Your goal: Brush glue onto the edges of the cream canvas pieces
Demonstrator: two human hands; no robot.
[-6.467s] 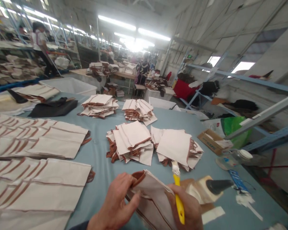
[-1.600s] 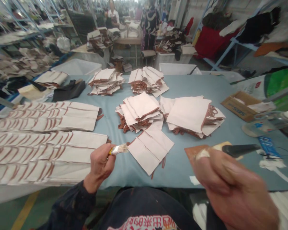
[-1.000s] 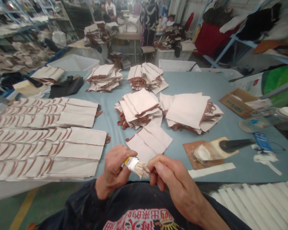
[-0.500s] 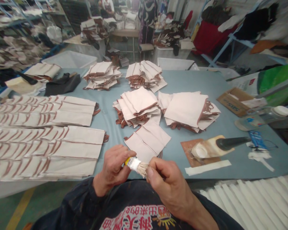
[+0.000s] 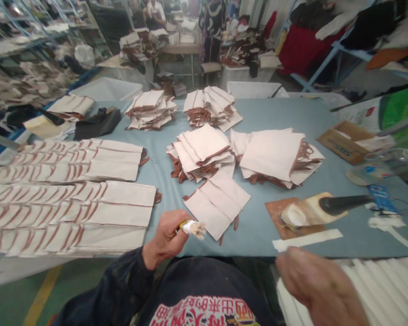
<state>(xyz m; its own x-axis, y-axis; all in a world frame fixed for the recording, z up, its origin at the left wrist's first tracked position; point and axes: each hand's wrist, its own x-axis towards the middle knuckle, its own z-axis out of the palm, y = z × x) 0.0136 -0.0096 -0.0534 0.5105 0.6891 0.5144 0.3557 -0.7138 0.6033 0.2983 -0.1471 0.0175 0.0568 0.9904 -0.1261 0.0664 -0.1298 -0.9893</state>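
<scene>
My left hand [image 5: 168, 239] is closed around a small brush [image 5: 194, 228] with pale bristles, a white wrapped or coated neck and a bit of yellow. The bristle end points right, just in front of a single off-white fabric piece [image 5: 217, 203] with brown edging. Off to the lower right, my right hand [image 5: 319, 285] is smeared by motion, and its fingers do not show clearly. It is near a white strip [image 5: 308, 239] at the table's front edge. Beyond the strip lies a brown board [image 5: 275, 217] bearing a stained pale container [image 5: 313, 210] with a dark handle.
Stacks of brown-edged fabric pieces [image 5: 204, 145] stand mid-table [image 5: 170, 199], with overlapping rows [image 5: 115, 201] at left. A cardboard box [image 5: 343, 142] and a clear jar [image 5: 370, 172] are at right. White folded strips [image 5: 387, 280] lie below the right edge. A person [image 5: 155, 13] is in the background.
My right hand has left the brush's bristles and moved right and toward me. My left hand still holds the brush, now turned more level. The view has shifted slightly.
</scene>
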